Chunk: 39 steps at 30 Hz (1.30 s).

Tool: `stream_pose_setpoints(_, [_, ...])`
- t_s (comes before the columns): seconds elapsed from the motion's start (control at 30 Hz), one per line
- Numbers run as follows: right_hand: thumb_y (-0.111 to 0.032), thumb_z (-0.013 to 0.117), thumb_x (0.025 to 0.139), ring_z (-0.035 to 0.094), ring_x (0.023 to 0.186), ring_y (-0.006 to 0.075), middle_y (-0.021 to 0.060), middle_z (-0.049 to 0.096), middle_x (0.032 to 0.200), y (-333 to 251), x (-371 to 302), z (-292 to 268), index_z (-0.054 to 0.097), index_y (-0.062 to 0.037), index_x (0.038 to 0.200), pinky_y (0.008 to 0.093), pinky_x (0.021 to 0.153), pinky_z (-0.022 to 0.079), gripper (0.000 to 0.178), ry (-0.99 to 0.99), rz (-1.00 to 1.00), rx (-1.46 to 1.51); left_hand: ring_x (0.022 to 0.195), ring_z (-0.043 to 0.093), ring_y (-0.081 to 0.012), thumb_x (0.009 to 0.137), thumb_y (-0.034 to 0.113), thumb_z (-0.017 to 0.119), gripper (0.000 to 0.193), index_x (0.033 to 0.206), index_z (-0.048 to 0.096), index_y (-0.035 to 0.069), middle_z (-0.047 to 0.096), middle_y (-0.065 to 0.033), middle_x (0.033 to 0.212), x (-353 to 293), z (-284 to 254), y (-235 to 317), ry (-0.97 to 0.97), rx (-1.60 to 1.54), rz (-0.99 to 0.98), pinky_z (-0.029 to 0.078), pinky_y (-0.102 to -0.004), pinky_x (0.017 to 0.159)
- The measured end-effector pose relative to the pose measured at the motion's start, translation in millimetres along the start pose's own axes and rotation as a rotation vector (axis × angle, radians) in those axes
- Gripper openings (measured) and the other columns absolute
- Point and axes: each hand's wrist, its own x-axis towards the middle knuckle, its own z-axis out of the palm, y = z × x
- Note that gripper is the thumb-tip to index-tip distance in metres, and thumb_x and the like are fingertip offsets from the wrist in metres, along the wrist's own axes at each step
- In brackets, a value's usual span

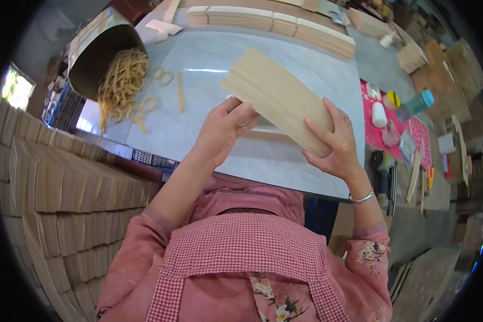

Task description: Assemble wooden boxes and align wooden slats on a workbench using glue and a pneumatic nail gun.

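- The person's right hand (335, 139) has hold of a wooden board (282, 99) by its lower right end, thumb spread over the top face; any fingers underneath are out of my sight.
- The left hand (228, 129) is half curled at the board's near edge, fingertips against it and partly tucked from view, so I can't tell whether it grips.
- That board, a flat pale rectangle with soft wavy grain, slants across the centre of the frame, above the glossy, faintly veined tabletop (327, 67).
- Something thin and pale-edged (271, 130) lies below the board, too covered for me to make out.
- At upper left, a tipped round container (99, 45) spills tangled tan bands (123, 75), limp and loopy; its inside is mostly dark.
- Along the top of the frame runs a row of wooden strips (273, 27), tightly packed.
- Stacked wooden pieces (75, 188) fill the lower left, rough and layered, the outer ones lost in the dark rim.
- At right, a teal-lidded bottle (416, 104) leans among small clutter on a red cloth (378, 138), much of it blurred.
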Motion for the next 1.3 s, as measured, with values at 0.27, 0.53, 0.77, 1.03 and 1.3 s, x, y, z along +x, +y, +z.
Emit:
stream_pose_setpoints(0.27, [-0.017, 0.084, 0.067, 0.059, 0.119, 0.0299, 0.0191, 0.053, 0.145, -17.8, 18.9, 1.3, 0.069, -0.0108, 0.127, 0.037, 0.097, 0.048, 0.062, -0.009, 0.089, 0.055, 0.118, 0.064, -0.0244, 0.104, 0.017, 0.058, 0.038, 0.133, 0.052, -0.006, 0.065, -0.0186, 0.125, 17.1, -30.3, -22.0, -0.061, -0.23, -0.025, 0.055, -0.0331, 0.099])
stream_pose_setpoints(0.53, [-0.01, 0.076, 0.079, 0.062, 0.12, 0.0231, 0.0096, 0.063, 0.136, -24.9, 18.8, -23.3, 0.068, -0.0063, 0.124, 0.0317, 0.092, 0.051, 0.046, -0.123, 0.236, -0.089, 0.105, 0.069, -0.0241, 0.103, 0.017, 0.059, 0.041, 0.132, 0.052, -0.011, 0.066, -0.0203, 0.12, 6.7, -6.9, 10.2, -0.073, -0.51, 0.041, 0.057, -0.031, 0.092])
stream_pose_setpoints(0.77, [-0.011, 0.078, 0.08, 0.057, 0.131, 0.0257, 0.0053, 0.063, 0.139, -11.2, 1.3, 5.3, 0.068, -0.0076, 0.125, 0.0367, 0.102, 0.047, 0.047, -0.031, -0.133, -0.373, 0.097, 0.071, -0.0217, 0.101, 0.013, 0.06, 0.039, 0.131, 0.053, -0.011, 0.067, -0.0189, 0.119, -13.9, -52.0, 15.5, -0.131, -0.331, -0.176, 0.057, -0.025, 0.083])
stream_pose_setpoints(1.03, [-0.02, 0.086, 0.072, 0.046, 0.142, 0.0282, 0.0073, 0.052, 0.151, -8.0, 13.7, -6.5, 0.063, -0.0104, 0.133, 0.0432, 0.116, 0.036, 0.066, -0.208, -0.006, -0.179, 0.094, 0.071, -0.0194, 0.099, 0.009, 0.06, 0.038, 0.131, 0.054, -0.01, 0.068, -0.0189, 0.118, 10.1, -69.9, 9.8, -0.035, -0.044, -0.164, 0.057, -0.0226, 0.079])
stream_pose_setpoints(1.3, [-0.029, 0.089, 0.066, 0.046, 0.139, 0.0296, 0.0099, 0.047, 0.154, 12.8, 23.0, -10.5, 0.058, -0.0121, 0.137, 0.047, 0.121, 0.029, 0.079, -0.297, 0.013, -0.239, 0.093, 0.071, -0.018, 0.1, 0.008, 0.059, 0.036, 0.132, 0.055, -0.007, 0.069, -0.0173, 0.116, 24.4, -63.7, 8.3, -0.119, -0.064, -0.149, 0.057, -0.0234, 0.08])
